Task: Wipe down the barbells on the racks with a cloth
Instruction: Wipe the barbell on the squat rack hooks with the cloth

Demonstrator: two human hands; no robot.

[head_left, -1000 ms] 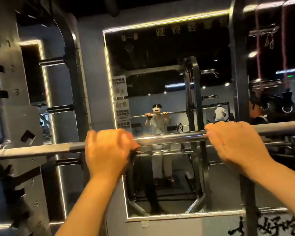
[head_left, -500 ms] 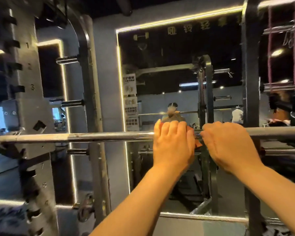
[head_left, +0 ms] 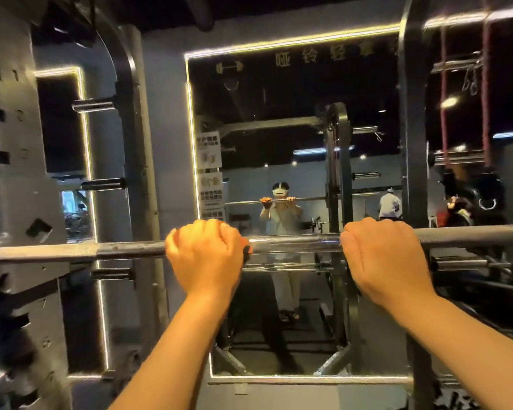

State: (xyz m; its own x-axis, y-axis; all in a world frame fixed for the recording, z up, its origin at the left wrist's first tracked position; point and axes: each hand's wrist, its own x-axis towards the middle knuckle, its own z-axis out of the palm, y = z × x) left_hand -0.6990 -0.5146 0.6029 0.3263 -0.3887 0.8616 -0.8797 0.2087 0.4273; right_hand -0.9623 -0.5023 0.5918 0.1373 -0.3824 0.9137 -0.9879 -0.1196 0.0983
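The bar (head_left: 71,251) spans the view, reaching the rack (head_left: 18,173) on the left. A long bare stretch lies left of my left hand (head_left: 205,255), a shorter shiny gap between my hands. That hand curls over bar and cloth (head_left: 247,249) (only an orange edge peeks out). My right hand (head_left: 382,255) wraps bare steel.

The barbell (head_left: 101,250) runs off the left and right edges, the cloth (head_left: 247,249) shows only as an orange sliver beside the left hand (head_left: 206,255), that hand's fingers (head_left: 214,229) and the right hand's (head_left: 382,258) hide their tips behind the bar, and the far posters (head_left: 210,179) are too blurred to read.
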